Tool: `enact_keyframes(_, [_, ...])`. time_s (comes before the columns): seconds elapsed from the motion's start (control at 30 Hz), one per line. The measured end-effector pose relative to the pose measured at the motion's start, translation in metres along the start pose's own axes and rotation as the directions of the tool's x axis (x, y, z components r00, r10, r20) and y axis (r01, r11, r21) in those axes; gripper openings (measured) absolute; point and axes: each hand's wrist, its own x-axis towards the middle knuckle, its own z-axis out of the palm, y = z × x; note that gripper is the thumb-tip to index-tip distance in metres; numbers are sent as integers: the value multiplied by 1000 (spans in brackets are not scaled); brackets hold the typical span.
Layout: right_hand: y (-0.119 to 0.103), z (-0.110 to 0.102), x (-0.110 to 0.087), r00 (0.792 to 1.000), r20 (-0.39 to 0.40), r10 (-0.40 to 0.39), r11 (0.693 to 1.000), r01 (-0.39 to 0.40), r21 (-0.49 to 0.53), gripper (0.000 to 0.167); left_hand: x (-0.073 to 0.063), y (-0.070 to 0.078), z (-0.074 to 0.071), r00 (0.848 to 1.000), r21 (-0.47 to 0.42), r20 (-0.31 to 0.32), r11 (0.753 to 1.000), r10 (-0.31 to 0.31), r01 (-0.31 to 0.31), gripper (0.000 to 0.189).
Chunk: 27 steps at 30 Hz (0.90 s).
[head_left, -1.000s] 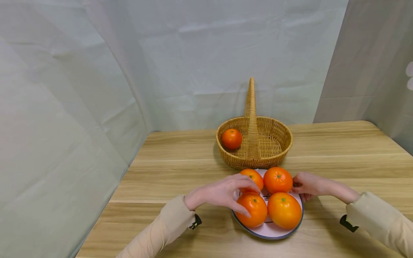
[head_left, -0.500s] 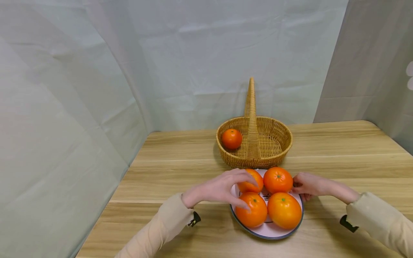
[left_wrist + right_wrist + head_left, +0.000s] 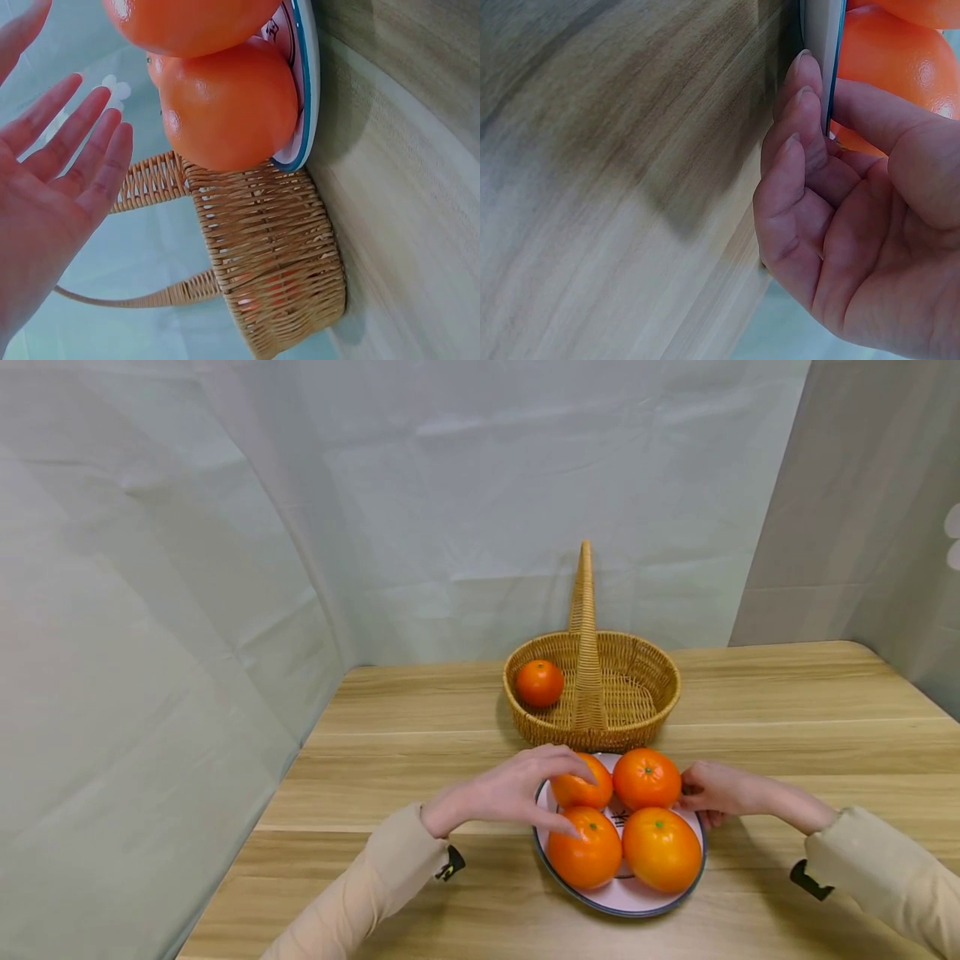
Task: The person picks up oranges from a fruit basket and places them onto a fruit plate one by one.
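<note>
A white plate [image 3: 626, 906] with a dark blue rim bears several oranges. My left hand [image 3: 517, 789] hovers at its left side, fingers spread over the back-left orange [image 3: 572, 793] and thumb overlapping the front-left orange [image 3: 588, 864]. In the left wrist view, that hand [image 3: 52, 180] has nothing in its grasp and its fingers are apart from the nearest orange [image 3: 229, 109]. My right hand [image 3: 723, 793] grips the plate's right edge. The right wrist view shows its thumb over the rim [image 3: 831, 67] and curled fingers underneath. Beside that thumb sits an orange [image 3: 900, 67].
Just behind the plate stands a wicker basket [image 3: 555, 739] with a tall arched handle [image 3: 587, 610]. Inside its left half lies one orange [image 3: 540, 683]. Pale cloth [image 3: 450, 510] hangs behind the wooden table [image 3: 390, 735].
My left hand has drifted slightly back and left, from over the front-left orange toward the back-left one. The right hand keeps its hold on the plate.
</note>
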Motion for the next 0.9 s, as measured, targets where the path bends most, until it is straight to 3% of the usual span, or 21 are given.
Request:
enact_keyframes(0.2, [2,0,1,1000,-3,12,1000,-12,-6,17,0,-1,-4,1000,27,-12,999,-23,23,47])
enact_keyframes(0.5, [5,2,1,1000,-7,18,1000,-18,-12,17,0,-5,-8,999,-3,-27,999,-38,38,46])
enact_keyframes(0.7, [6,2,1,1000,-6,4,1000,-4,-11,17,-1,-13,-12,994,-57,-99,998,-37,31,43])
enact_keyframes(0.9, [5,2,1,1000,-1,4,1000,-4,-16,18,-5,-24,-14,984,-140,-146,986,-106,86,37])
